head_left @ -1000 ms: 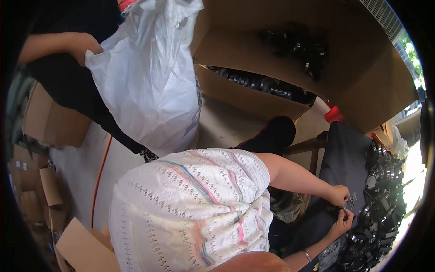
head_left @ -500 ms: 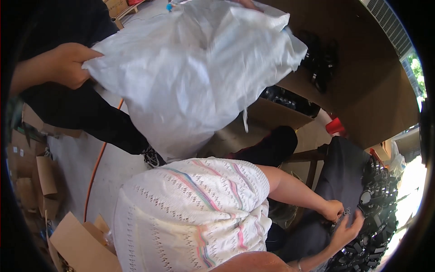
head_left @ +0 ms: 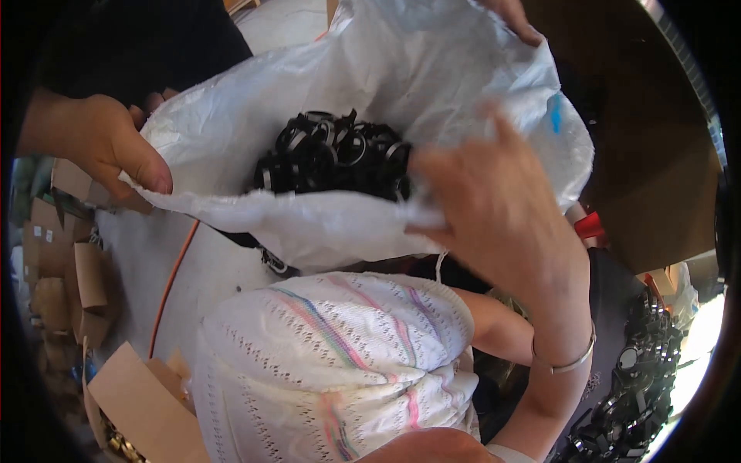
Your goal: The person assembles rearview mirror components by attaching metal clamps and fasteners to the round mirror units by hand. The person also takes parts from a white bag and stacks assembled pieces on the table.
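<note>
A white woven sack (head_left: 370, 220) hangs in front of me with its mouth wide, showing a heap of black parts with shiny silver bands (head_left: 332, 154) inside. My right hand (head_left: 494, 201), bracelet on the wrist, is raised to the near rim; motion blurs it, but thumb and fingers appear to straddle the rim. Behind that right forearm my left hand is hidden, and only part of the left arm (head_left: 502, 328) shows. Another person's hand (head_left: 127, 150) grips the sack's left rim, and a second hand (head_left: 515, 17) holds its far right edge.
More black and silver parts (head_left: 629, 386) are piled at my right. A large cardboard box (head_left: 641, 177) stands at the back right, with a red object (head_left: 589, 225) beside it. At left are cardboard boxes (head_left: 143, 401) and an orange hose (head_left: 174, 285) on the floor.
The sack has tipped toward me, so its mouth and contents now show. My right hand has risen from beside the parts pile to the sack's rim. My left hand has become hidden.
</note>
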A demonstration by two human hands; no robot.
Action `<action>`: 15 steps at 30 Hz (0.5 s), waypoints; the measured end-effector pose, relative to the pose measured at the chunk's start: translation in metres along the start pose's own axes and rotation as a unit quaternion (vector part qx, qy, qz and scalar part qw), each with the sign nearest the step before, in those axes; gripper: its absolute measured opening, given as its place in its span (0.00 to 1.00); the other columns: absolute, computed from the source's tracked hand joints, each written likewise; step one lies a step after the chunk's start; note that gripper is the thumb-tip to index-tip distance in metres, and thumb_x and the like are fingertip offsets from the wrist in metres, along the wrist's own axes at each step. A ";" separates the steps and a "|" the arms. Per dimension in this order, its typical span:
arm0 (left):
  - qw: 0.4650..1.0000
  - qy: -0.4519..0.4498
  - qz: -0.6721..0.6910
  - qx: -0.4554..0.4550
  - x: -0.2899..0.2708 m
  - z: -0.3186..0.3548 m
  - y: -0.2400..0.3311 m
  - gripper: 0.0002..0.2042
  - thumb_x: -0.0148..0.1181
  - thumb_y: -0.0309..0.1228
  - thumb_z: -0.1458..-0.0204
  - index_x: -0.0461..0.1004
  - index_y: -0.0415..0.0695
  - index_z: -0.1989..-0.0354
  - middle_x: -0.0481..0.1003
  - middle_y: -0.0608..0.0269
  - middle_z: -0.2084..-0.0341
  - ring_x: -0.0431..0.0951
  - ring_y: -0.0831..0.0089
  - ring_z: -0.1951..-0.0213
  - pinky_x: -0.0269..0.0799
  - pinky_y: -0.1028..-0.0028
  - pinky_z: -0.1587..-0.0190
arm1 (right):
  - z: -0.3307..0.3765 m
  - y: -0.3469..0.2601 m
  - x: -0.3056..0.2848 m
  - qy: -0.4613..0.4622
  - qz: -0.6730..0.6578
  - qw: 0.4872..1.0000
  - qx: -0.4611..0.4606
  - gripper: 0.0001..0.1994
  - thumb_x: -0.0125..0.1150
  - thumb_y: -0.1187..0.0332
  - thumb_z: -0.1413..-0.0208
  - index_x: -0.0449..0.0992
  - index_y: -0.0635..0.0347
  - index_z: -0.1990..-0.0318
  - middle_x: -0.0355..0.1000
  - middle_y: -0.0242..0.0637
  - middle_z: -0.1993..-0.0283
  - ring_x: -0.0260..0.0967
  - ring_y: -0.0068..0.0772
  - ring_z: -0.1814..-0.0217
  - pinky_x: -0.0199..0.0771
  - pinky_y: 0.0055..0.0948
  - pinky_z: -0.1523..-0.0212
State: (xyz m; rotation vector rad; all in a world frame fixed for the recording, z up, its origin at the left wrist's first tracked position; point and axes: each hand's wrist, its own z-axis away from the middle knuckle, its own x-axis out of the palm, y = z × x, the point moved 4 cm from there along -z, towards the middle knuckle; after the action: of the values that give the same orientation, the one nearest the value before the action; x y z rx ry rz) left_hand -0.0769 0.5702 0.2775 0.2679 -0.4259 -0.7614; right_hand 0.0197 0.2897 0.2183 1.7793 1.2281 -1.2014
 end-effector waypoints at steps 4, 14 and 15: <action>0.992 0.016 -0.122 -0.020 0.004 -0.005 -0.032 0.25 0.60 0.33 0.52 0.59 0.32 0.50 0.68 0.56 0.56 0.68 0.69 0.53 0.60 0.77 0.46 | 0.036 -0.033 0.011 -0.026 -0.168 0.982 -0.078 0.20 0.62 0.68 0.75 0.75 0.60 0.65 0.58 0.28 0.83 0.63 0.32 0.78 0.68 0.36 0.63; 0.957 -0.064 -0.280 0.050 -0.032 -0.037 -0.025 0.32 0.61 0.37 0.51 0.54 0.32 0.43 0.68 0.53 0.53 0.67 0.65 0.50 0.61 0.74 0.44 | 0.041 -0.026 0.022 0.008 -0.194 0.980 -0.041 0.21 0.56 0.67 0.78 0.76 0.61 0.67 0.56 0.28 0.84 0.59 0.30 0.81 0.64 0.30 0.71; 0.965 -0.089 -0.227 0.094 -0.046 -0.037 -0.027 0.32 0.60 0.38 0.50 0.54 0.33 0.43 0.69 0.53 0.54 0.69 0.65 0.51 0.64 0.74 0.46 | 0.040 -0.026 0.023 0.009 -0.196 0.979 -0.045 0.21 0.56 0.67 0.78 0.76 0.61 0.67 0.56 0.28 0.84 0.59 0.30 0.81 0.64 0.30 0.71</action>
State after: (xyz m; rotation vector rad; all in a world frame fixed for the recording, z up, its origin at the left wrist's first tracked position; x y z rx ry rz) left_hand -0.1059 0.5870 0.2224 0.4871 -0.6198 -1.2035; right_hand -0.0145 0.2716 0.1819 1.5271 1.6721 -1.3200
